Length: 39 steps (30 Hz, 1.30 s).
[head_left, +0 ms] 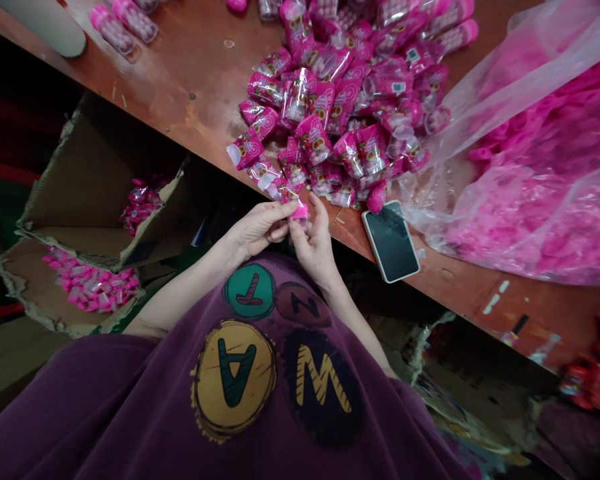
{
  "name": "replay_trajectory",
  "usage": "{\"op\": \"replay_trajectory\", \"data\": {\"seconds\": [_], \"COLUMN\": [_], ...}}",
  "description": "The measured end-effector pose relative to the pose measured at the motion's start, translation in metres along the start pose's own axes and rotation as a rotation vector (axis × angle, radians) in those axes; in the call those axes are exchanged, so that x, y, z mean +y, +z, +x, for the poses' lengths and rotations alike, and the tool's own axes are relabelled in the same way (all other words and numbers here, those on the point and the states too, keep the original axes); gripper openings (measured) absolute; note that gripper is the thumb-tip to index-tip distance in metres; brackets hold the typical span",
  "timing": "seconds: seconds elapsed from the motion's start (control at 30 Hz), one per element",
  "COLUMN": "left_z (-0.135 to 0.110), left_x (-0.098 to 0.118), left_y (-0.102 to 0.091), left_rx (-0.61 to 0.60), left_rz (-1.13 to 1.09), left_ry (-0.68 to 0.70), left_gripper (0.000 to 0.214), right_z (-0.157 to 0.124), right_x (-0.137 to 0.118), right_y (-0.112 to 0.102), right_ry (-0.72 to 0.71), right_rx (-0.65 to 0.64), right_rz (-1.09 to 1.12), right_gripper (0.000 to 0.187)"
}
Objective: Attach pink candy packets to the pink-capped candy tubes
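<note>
Close to my body, at the table's front edge, both hands meet around a small pink-capped bottle [300,212]. My left hand [263,227] has its thumb on the pink top, its other fingers curled beneath. My right hand [314,239] closes thumb and fingers on the bottle's clear lower part, which is mostly hidden. Just beyond my fingertips begins a heap of similar small bottles [315,137] in shiny pink printed wrappers, spilling toward the edge.
Right of the heap lies a phone [393,241], beside a clear plastic bag [525,220] full of pink pieces. Several unwrapped pink-capped bottles [123,27] lie far left on the table [195,73]. Below left, torn cardboard boxes [93,167] hold pink wrapped items.
</note>
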<state>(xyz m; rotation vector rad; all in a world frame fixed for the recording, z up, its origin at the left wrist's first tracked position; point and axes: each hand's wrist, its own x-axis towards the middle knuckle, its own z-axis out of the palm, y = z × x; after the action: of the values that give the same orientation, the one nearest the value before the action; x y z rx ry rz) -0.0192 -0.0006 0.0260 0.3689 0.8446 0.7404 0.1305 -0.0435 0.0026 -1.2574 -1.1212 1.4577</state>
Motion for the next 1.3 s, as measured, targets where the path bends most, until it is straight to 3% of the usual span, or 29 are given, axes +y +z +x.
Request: {"op": "replay_trajectory", "data": {"seconds": [0.13, 0.23, 0.47, 0.53, 0.7, 0.77, 0.93, 1.07, 1.17, 1.3], "left_z": [-0.003, -0.004, -0.002, -0.002, -0.004, -0.005, -0.004, -0.004, -0.005, -0.008], "left_x": [0.003, 0.004, 0.005, 0.006, 0.005, 0.005, 0.004, -0.001, -0.002, 0.001], "left_y": [-0.004, -0.006, -0.002, -0.001, -0.003, -0.004, -0.002, 0.005, 0.005, -0.002], "left_rx": [-0.035, -0.032, 0.013, -0.003, -0.049, -0.055, -0.018, 0.070, 0.086, -0.006], "left_rz": [0.045, 0.059, 0.033, 0.035, 0.048, 0.051, -0.007, -0.096, -0.079, -0.024], "left_ry": [-0.018, -0.008, 0.044, 0.040, 0.049, 0.048, 0.037, 0.081, 0.047, 0.001], "left_gripper": [0.041, 0.038, 0.037, 0.037, 0.036, 0.034, 0.035, 0.033, 0.030, 0.035], "right_z": [0.004, 0.006, 0.003, 0.002, 0.004, 0.005, 0.004, 0.001, -0.001, -0.003], "right_x": [-0.007, -0.008, -0.001, -0.002, -0.008, -0.008, -0.008, -0.008, -0.005, -0.005], "right_y": [0.001, -0.004, -0.009, -0.006, -0.001, -0.001, -0.005, -0.009, -0.008, -0.005], "right_ry": [0.115, 0.151, -0.070, -0.060, 0.109, 0.132, -0.030, -0.053, -0.035, -0.016], "right_rx": [-0.099, -0.169, -0.046, -0.076, -0.197, -0.208, -0.091, -0.045, -0.074, -0.133], "right_rz": [0.241, 0.262, -0.342, -0.276, 0.179, 0.190, -0.263, -0.493, -0.395, -0.116], "right_gripper": [0.070, 0.070, 0.075, 0.075, 0.073, 0.073, 0.075, 0.078, 0.080, 0.077]}}
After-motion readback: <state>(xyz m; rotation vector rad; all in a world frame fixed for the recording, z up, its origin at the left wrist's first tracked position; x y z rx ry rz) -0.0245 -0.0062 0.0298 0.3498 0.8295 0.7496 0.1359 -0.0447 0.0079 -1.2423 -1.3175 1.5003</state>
